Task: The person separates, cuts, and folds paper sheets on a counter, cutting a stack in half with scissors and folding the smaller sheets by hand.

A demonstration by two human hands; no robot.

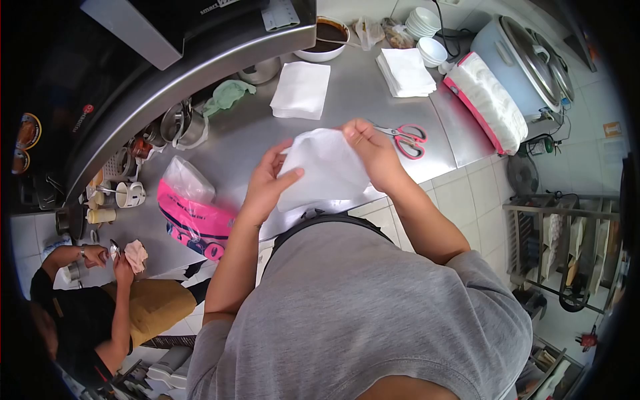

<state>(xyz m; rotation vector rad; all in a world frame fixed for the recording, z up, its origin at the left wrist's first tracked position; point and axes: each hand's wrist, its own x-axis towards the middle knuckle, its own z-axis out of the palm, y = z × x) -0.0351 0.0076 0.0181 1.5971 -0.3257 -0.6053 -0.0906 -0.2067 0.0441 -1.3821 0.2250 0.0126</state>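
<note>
Between my hands, over the front edge of the steel counter (247, 143), is a white paper napkin (325, 167), or a few together; I cannot tell how many. My left hand (270, 183) grips its left side, thumb on top. The fingers of my right hand (372, 150) pinch the upper right corner. Scissors (408, 141) with pink and grey handles lie on the counter just beyond my right hand. One stack of white napkins (300, 90) sits behind my hands, and another stack (405, 72) is farther right.
A pink-and-white napkin pack (487, 100) lies at the right, beside a large lidded cooker (520, 63). A pink plastic package (193, 217) is on my left. A bowl of dark sauce (331, 37) and small white bowls (423, 23) stand behind. A co-worker (87, 313) works at far left.
</note>
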